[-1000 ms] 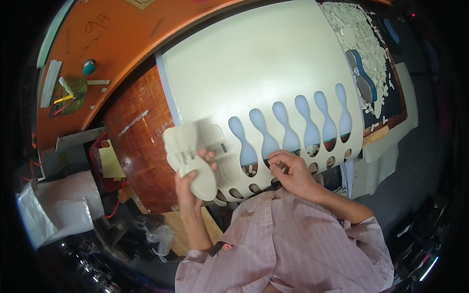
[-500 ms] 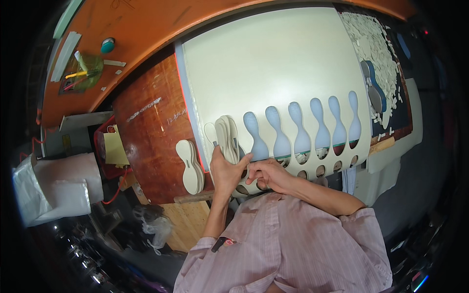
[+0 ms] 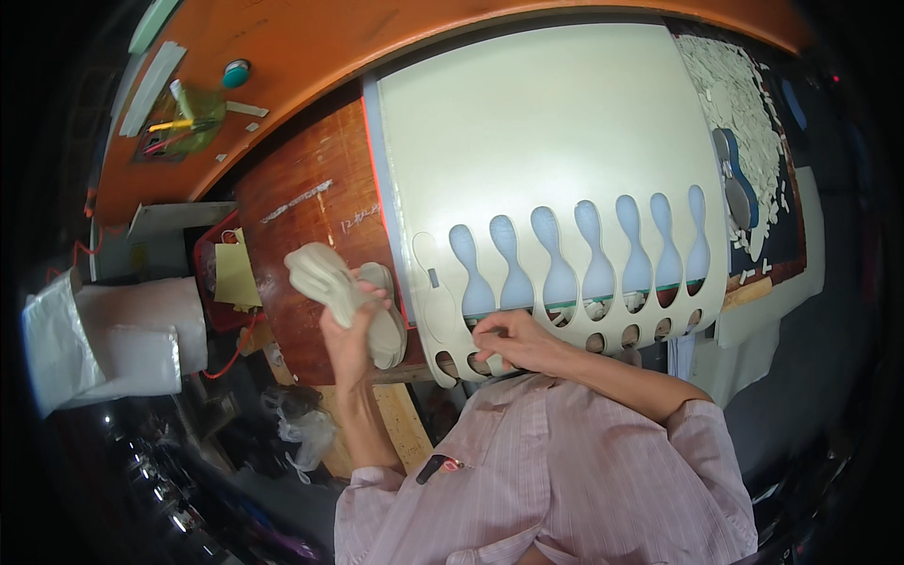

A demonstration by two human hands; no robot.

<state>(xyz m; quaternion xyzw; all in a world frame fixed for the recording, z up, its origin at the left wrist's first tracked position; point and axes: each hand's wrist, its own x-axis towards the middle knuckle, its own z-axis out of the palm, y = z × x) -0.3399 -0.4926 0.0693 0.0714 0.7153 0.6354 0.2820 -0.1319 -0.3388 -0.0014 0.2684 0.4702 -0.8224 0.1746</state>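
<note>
A stack of cream insole-shaped pieces (image 3: 325, 273) is tilted in my left hand (image 3: 347, 344), whose fingers and thumb are wrapped round its lower end. Just beyond those fingers, a second stack of the same pieces (image 3: 388, 341) lies on the wooden table. My right hand (image 3: 524, 341) is at the near edge of a large cream sheet (image 3: 537, 118), fingers curled and pinching by a cut-out. A row of insole-shaped holes runs along the sheet's near side, showing a pale blue surface beneath. At its left end, one outlined shape (image 3: 433, 259) still fills its place.
An insole-shaped blue cutting die (image 3: 737, 184) lies right of the sheet, beside a heap of cream scraps (image 3: 730, 89). An orange beam (image 3: 311, 42) crosses the back, with a teal button (image 3: 236, 73) on it. Left stands a red bin (image 3: 215, 292) beside plastic-wrapped material (image 3: 132, 330).
My left hand has lifted the stack of pieces off the sheet and carried it left, over the wooden table by the other stack. My right hand has stayed at the sheet's edge.
</note>
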